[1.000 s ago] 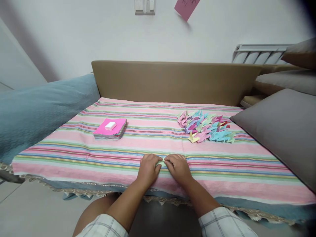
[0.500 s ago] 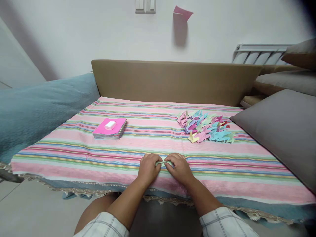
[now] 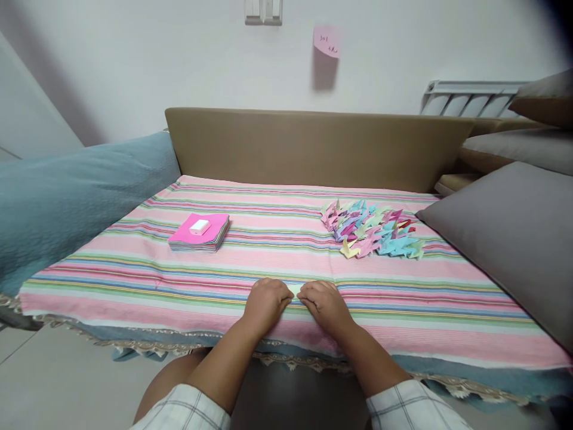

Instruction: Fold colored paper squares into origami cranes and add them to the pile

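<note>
- We keep our left hand (image 3: pixel 267 301) curled, thumb near the fingertips, pinching one end of a small pale green paper (image 3: pixel 296 290).
- Our right hand (image 3: pixel 325 303) mirrors it, fingers bent into a pinch at the paper's other end.
- The paper lies between our fingertips, low over the near part of the striped cloth (image 3: pixel 268 258); our fingers hide most of it, so we cannot tell its folds.
- Beyond our right hand we see a cluster of multicoloured origami cranes (image 3: pixel 369 232), beside a grey cushion (image 3: pixel 501 239).
- Beyond our left sits a pink-topped paper stack (image 3: pixel 218 223), a small white block (image 3: pixel 199 227) resting on it.
</note>
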Demonstrator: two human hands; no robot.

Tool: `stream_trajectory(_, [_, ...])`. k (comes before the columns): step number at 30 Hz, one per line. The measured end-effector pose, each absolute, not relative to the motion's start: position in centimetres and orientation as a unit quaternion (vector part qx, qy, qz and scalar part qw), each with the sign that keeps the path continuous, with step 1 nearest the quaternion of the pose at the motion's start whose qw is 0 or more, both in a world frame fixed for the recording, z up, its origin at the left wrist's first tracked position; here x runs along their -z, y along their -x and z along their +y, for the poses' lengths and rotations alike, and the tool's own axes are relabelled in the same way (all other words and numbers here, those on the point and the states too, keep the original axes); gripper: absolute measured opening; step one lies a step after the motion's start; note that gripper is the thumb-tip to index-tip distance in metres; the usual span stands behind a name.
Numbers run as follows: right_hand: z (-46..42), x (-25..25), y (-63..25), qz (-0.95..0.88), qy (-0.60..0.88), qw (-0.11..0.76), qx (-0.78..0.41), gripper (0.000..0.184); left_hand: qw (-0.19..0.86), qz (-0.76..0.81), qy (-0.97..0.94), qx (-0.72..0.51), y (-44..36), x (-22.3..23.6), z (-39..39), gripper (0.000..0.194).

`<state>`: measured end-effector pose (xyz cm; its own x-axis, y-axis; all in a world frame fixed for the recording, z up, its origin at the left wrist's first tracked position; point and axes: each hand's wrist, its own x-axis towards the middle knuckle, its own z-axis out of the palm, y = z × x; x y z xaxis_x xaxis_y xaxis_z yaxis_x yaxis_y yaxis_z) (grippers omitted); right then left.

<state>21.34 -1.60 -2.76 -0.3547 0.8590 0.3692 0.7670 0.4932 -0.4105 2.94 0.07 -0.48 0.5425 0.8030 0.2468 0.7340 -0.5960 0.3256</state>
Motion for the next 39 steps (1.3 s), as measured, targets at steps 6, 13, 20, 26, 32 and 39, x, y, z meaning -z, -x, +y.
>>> stream_trajectory(6, [-1.9,2.6,-21.7,-0.833,0.487,0.252,-0.069,0.021,0.055,0.429,-0.885,-0.174,-2.9,0.6,0.1,0.017])
stream_trajectory(13, [-3.0,2.5,-22.1,-0.851,0.482,0.197,-0.062,0.044,0.004,0.432,-0.893,-0.129,-2.7,0.3,-1.6,0.023])
stream_trajectory(20, [-4.2,2.9,-22.3,-0.856,0.486,0.156,-0.077,0.050,-0.045,0.408,-0.903,-0.128,-3.2,1.1,-3.3,0.032])
stream_trajectory(26, [-4.2,2.6,-23.4,-0.837,0.517,0.178,-0.026,0.033,-0.035,0.421,-0.898,-0.122,-3.2,1.3,-3.3,0.035])
stream_trajectory(32, [-3.8,2.8,-24.9,-0.793,0.556,0.244,0.045,0.022,-0.051,0.432,-0.892,-0.123,-3.3,1.5,-3.5,0.036])
stream_trajectory(39, [-4.1,2.9,-22.9,-0.824,0.480,0.289,0.079,0.027,-0.054,0.441,-0.888,-0.119,-3.5,1.5,-3.5,0.033])
